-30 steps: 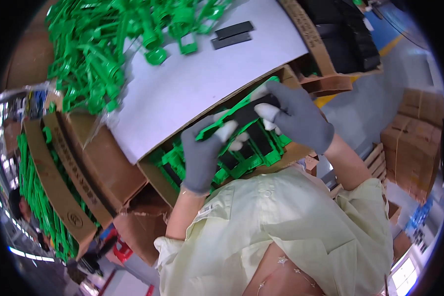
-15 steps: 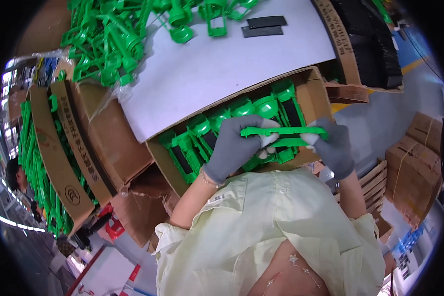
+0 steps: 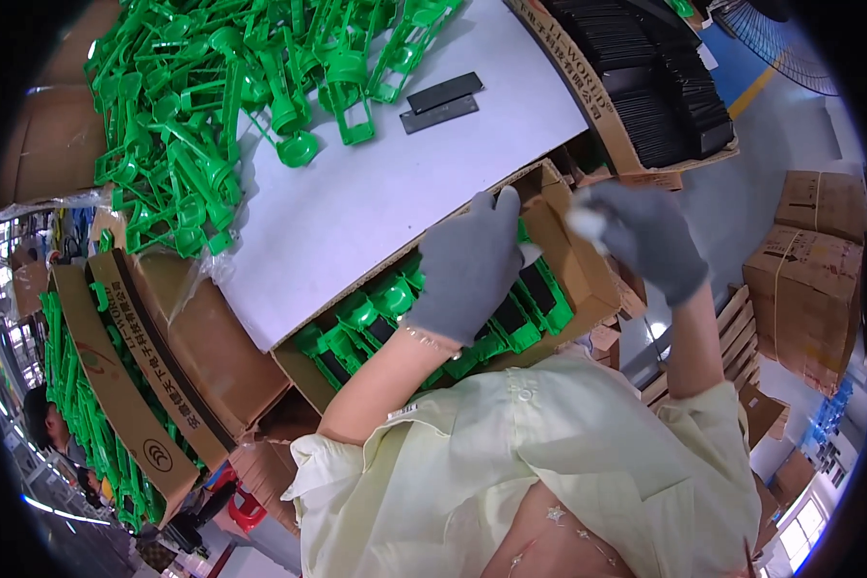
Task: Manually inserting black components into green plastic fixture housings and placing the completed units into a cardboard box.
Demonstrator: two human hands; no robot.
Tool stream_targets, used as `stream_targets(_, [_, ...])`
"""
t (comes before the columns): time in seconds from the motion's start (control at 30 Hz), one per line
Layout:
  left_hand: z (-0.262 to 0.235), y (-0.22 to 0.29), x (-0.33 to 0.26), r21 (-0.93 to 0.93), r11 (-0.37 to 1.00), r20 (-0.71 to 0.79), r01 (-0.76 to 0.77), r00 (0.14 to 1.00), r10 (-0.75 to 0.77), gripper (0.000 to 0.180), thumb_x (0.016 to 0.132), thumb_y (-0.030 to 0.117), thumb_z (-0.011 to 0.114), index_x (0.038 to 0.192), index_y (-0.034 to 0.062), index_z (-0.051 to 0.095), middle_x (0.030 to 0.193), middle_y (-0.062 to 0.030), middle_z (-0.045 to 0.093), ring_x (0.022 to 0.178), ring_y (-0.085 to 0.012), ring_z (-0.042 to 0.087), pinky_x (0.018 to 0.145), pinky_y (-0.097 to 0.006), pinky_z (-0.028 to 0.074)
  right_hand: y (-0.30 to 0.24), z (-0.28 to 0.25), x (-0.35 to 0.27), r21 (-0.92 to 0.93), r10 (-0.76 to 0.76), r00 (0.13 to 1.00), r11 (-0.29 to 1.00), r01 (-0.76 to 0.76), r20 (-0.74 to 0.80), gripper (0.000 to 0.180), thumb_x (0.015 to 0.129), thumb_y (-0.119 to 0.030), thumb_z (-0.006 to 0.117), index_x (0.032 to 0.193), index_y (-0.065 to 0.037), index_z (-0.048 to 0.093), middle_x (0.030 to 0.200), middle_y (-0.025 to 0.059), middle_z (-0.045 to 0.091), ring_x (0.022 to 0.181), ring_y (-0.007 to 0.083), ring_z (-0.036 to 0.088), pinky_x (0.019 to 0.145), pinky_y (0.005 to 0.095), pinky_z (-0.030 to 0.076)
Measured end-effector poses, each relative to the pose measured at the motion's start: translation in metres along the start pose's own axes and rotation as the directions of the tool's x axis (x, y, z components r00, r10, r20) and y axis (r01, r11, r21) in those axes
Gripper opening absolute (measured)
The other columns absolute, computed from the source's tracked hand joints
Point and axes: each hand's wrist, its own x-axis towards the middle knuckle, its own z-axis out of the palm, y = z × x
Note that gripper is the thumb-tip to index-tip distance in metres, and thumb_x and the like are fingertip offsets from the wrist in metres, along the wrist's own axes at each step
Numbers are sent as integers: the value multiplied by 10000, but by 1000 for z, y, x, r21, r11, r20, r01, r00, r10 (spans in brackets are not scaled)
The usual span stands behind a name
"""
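A cardboard box [image 3: 588, 276] in front of me holds a row of green plastic parts [image 3: 360, 316], several with a black strip [image 3: 511, 316] set in them. My left hand [image 3: 464, 275], in a grey glove with pale fingertips, is over the middle of the row. Its fingers are curled at the far side, and green plastic shows between finger and thumb; the palm hides the rest. My right hand [image 3: 650, 241], gloved alike, is raised by the box's right end, apart from the parts. Its fingers are smeared by motion, and I see nothing in them.
A pile of loose green parts [image 3: 188, 125] covers the white table [image 3: 356, 212] at far left. Two black strips [image 3: 443, 101] lie near its middle. At far right stands a carton of black pieces [image 3: 645, 87]; an open carton of green parts [image 3: 130, 361] is at left. Strapped cartons [image 3: 804, 299] stand at right.
Both hands held a long green part above the box; now my right hand has let go and moved up and right. My left hand has come down over the row. The view has shifted.
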Motion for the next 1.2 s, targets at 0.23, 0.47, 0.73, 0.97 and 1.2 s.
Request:
stream_targets(0.23, [-36,-117,73,-6,973,-472,232,857,-208,230,778,206,647,978,95,631,833,-119,671,770,-316,646,659,-417,495,4,31,147,-79,-238,961,970,229,-141,269,823,-333,628,986,-120,658,941,59,642,811,220,627,753,347,480])
stream_targets(0.47, [-11,-169,70,-13,897,-388,441,825,-411,424,780,225,652,1154,94,500,743,-174,651,695,-371,635,623,-464,487,-13,72,203,-319,-275,958,904,285,77,336,762,-306,675,1015,-94,612,1037,98,586,855,307,622,771,399,474])
stream_targets(0.73, [-21,-157,-45,5,841,8,542,840,-542,470,755,247,718,1167,116,534,718,-121,662,667,-315,644,600,-431,473,-8,62,191,-244,-200,975,945,218,96,365,716,-290,709,1014,-107,603,901,103,665,852,309,626,749,397,468])
stream_targets(0.97, [-57,-157,4,273,960,-325,61,945,33,435,728,137,669,1150,124,562,1085,-117,615,934,-321,602,757,-406,490,-15,40,173,109,-191,971,972,208,-146,416,770,-345,698,1084,-73,670,829,48,659,689,127,568,639,271,453])
stream_targets(1.2, [-41,-181,38,367,913,-2,-179,981,193,555,669,-38,561,1197,129,529,1102,-141,552,1022,-349,536,785,-428,489,-39,32,123,600,-74,993,800,3,94,316,788,-285,729,956,-21,683,705,-26,581,604,29,469,510,202,340])
